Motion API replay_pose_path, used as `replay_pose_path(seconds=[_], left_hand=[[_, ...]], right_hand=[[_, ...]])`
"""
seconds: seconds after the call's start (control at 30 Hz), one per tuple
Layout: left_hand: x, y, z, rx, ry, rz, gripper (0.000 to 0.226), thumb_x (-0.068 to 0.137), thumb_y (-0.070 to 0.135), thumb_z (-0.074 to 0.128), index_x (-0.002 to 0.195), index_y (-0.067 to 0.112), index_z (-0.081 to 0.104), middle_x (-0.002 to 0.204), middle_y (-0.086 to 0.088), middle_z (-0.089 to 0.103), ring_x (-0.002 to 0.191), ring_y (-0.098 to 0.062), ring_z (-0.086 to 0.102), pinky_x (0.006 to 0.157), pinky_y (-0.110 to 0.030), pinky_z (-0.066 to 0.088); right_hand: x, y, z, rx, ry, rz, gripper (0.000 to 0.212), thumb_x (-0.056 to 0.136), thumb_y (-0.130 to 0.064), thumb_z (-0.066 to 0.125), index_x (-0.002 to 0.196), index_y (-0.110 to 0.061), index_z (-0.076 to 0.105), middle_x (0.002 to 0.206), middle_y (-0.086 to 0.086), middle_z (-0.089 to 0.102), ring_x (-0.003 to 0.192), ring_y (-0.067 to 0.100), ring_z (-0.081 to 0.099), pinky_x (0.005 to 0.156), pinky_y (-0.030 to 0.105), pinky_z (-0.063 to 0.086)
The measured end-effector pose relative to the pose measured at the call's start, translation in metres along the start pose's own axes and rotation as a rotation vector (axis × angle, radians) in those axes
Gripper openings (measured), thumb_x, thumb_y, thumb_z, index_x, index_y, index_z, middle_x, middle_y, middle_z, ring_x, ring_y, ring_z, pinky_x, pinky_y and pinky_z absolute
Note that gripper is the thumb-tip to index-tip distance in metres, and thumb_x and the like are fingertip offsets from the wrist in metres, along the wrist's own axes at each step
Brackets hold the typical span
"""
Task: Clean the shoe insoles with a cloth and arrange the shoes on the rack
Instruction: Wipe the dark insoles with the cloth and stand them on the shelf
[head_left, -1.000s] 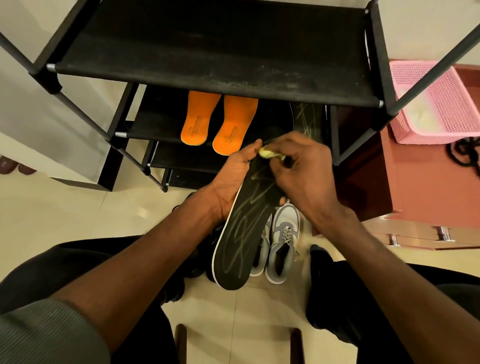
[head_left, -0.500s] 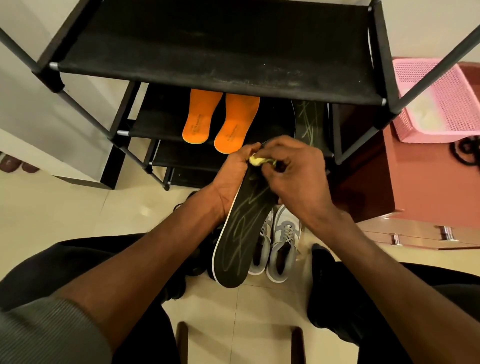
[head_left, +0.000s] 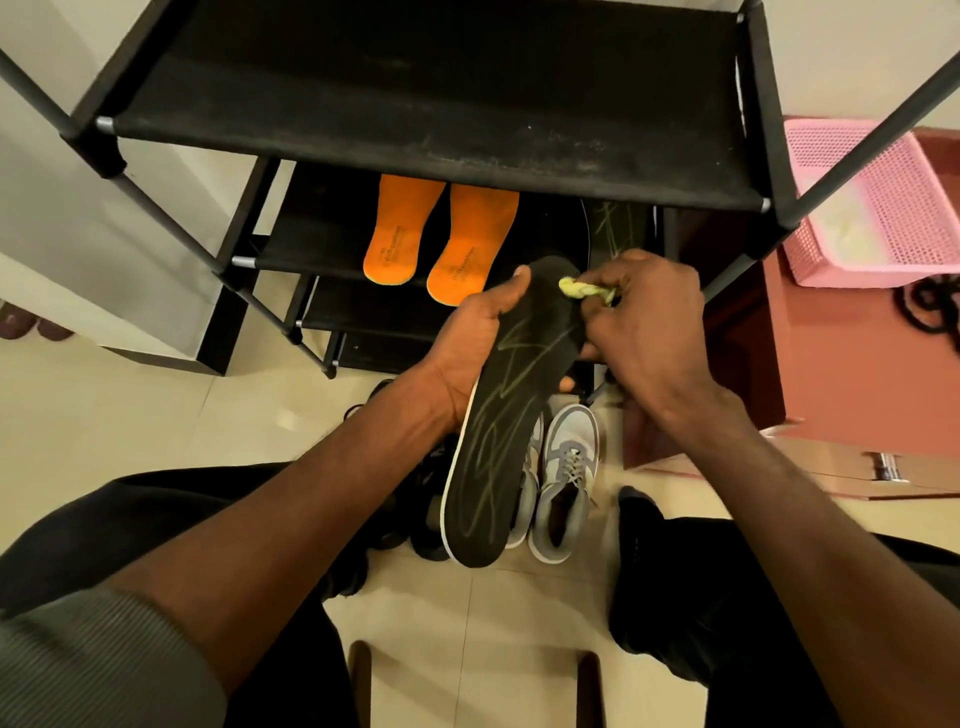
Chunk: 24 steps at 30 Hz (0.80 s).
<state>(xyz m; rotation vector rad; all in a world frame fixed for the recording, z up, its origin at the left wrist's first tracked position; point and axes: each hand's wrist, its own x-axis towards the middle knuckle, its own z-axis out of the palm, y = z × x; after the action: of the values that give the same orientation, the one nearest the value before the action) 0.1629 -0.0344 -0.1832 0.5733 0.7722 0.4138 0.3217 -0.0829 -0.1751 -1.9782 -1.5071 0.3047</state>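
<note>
My left hand (head_left: 475, 343) grips a long black insole (head_left: 506, 421) with yellowish streaks by its left edge, holding it tilted over the floor. A small yellow cloth (head_left: 582, 289) is pinched in my right hand (head_left: 644, 327) at the insole's top right rim. Two orange insoles (head_left: 441, 239) lie side by side on a lower shelf of the black shoe rack (head_left: 415, 130). A second black insole (head_left: 615, 226) leans at the right of that shelf. A pair of grey and white sneakers (head_left: 563, 483) stands on the floor under the held insole.
Dark shoes (head_left: 415, 499) sit left of the sneakers, mostly hidden by my arm. A pink mesh basket (head_left: 883, 208) rests on a reddish cabinet (head_left: 841, 374) to the right. My knees frame the tiled floor (head_left: 130, 405); a wooden stool edge (head_left: 467, 680) shows below.
My right hand with the cloth has slid from the insole's top centre toward its right rim, uncovering the toe end. The left hand keeps the same grip.
</note>
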Motion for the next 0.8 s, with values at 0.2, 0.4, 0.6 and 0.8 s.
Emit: replay_pose_path(seconds=[0.2,0.4,0.6,0.8], left_hand=[[-0.005,0.003,-0.001,-0.005,-0.012,0.032,0.046,0.109,0.042,0.040,0.108,0.014,0.075,0.101,-0.015,0.074,0.081,-0.029,0.073,0.078,-0.047,0.055],[-0.007,0.001,0.004,0.034,-0.065,-0.020,0.053,0.108,0.051,0.037,0.133,0.012,0.061,0.107,-0.013,0.073,0.086,-0.028,0.073,0.073,-0.043,0.058],[-0.005,0.001,0.000,-0.010,0.005,-0.008,0.050,0.106,0.053,0.042,0.117,0.012,0.069,0.109,-0.016,0.069,0.089,-0.030,0.068,0.083,-0.049,0.051],[-0.007,0.003,-0.001,-0.070,0.022,0.014,0.059,0.109,0.047,0.037,0.086,0.016,0.080,0.087,-0.010,0.074,0.076,-0.023,0.073,0.076,-0.040,0.057]], right_hand=[[-0.005,-0.004,0.008,0.027,0.077,0.062,0.020,0.090,-0.006,0.072,0.106,-0.015,0.081,0.104,-0.001,0.073,0.077,0.009,0.070,0.075,0.021,0.060],[-0.010,-0.010,0.010,0.043,0.155,0.055,0.020,0.093,-0.009,0.072,0.110,-0.015,0.080,0.110,0.000,0.074,0.086,0.011,0.071,0.075,0.023,0.059],[-0.007,-0.008,0.012,-0.040,0.034,-0.100,0.024,0.090,-0.007,0.072,0.112,-0.014,0.079,0.106,0.002,0.074,0.091,0.016,0.070,0.084,0.035,0.060],[-0.021,-0.015,0.015,0.008,-0.084,-0.273,0.025,0.086,0.004,0.072,0.107,-0.008,0.080,0.100,0.004,0.070,0.085,0.017,0.068,0.073,0.035,0.061]])
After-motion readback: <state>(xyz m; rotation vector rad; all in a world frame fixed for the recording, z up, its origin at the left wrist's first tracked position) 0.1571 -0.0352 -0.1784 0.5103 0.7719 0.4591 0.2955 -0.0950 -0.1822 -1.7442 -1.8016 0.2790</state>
